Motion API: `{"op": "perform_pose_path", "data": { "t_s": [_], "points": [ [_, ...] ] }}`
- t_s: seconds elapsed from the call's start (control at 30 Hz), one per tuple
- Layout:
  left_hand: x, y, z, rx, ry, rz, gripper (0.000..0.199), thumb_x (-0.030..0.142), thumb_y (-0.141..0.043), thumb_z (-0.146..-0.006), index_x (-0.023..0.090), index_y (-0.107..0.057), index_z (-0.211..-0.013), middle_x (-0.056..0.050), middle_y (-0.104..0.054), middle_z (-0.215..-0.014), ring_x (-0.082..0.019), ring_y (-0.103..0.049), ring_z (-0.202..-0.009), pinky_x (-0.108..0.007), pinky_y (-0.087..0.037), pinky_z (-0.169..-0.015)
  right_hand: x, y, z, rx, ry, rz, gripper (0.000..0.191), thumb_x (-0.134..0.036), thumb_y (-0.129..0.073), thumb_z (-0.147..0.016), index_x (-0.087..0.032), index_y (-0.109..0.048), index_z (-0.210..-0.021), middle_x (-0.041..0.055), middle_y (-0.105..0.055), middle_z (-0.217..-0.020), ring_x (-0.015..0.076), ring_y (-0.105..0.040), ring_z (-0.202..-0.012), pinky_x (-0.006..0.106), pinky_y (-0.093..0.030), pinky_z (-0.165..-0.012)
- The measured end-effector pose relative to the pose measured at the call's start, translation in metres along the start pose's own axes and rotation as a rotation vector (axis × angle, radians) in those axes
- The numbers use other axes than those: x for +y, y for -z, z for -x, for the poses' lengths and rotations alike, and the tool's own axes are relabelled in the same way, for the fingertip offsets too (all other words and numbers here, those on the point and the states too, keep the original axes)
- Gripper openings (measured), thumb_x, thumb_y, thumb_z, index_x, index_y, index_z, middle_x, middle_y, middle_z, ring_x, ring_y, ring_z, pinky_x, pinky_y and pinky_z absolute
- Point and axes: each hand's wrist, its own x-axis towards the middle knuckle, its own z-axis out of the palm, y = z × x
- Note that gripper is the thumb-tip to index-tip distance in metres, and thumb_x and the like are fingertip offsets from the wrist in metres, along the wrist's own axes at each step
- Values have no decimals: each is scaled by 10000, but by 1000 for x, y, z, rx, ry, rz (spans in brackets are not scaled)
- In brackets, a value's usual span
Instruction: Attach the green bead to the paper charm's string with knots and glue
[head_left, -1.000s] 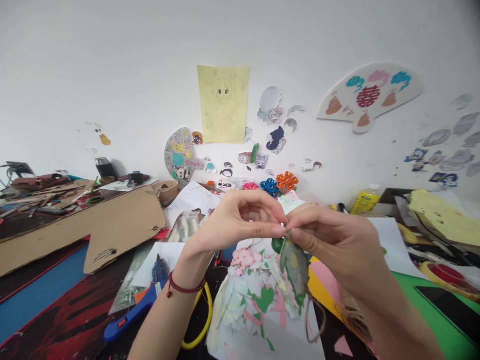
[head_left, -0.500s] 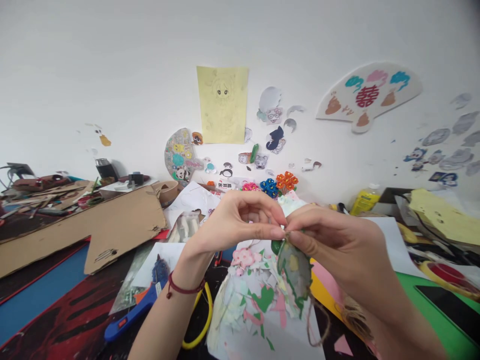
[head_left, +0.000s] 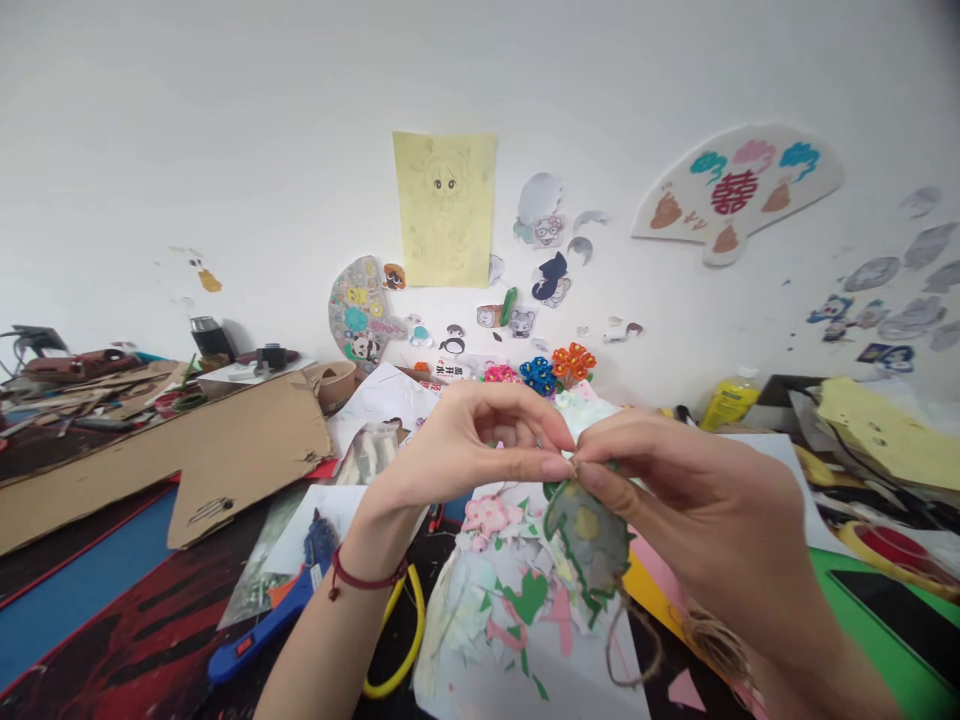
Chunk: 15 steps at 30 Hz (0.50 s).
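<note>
Leaf-shaped cutout [head_left: 589, 540] has swung round since the earlier frame, its face now turned more toward the camera, and its jute twine [head_left: 637, 640] hangs in a wider loop. Held in the air above a pile of paper scraps [head_left: 592, 680]. Left hand [head_left: 472, 440] and right hand [head_left: 690, 500] are together, fingertips [head_left: 555, 466] pinching the twine at the cutout's top edge. Judged best: pinch close to that edge and keep the strand taut, so the cutout does not twist.

Count: two hands, one cutout, one twine length, one red wrist cord [head_left: 365, 578], one blue glue gun [head_left: 259, 630], one yellow cable [head_left: 397, 640], one green paper heart [head_left: 529, 597].
</note>
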Motion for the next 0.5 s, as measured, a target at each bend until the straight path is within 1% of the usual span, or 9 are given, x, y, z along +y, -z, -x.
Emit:
{"op": "perform_pose_path", "data": {
  "t_s": [0.17,0.33,0.5],
  "points": [
    [7,-1,3,33,2,-126,134,227,-837,-764,143,-756,-830,-5,-629,-657,-78,-497,-557,-217,-399,-506,-3,2,0,23,45,119,87,-167,-685,-906,-239,-692,-858,-26,-709,-816,104,-639,-747,233,-502,-664],
    [14,-4,8,52,-25,-244,117,231,-809,-802,151,-758,-871,-17,-651,-686,-89,-506,-570,-241,-407,-527,-8,3,1,45,73,222,100,-164,-679,-907,-237,-687,-839,-43,-705,-797,83,-634,-730,204,-492,-660],
    [19,-6,11,72,-44,-347,112,249,-774,-842,146,-758,-881,-23,-655,-692,-93,-500,-568,-252,-402,-524,-10,2,3,68,96,264,103,-161,-669,-910,-242,-686,-848,-47,-712,-810,82,-646,-751,199,-497,-685]
  ]
}}
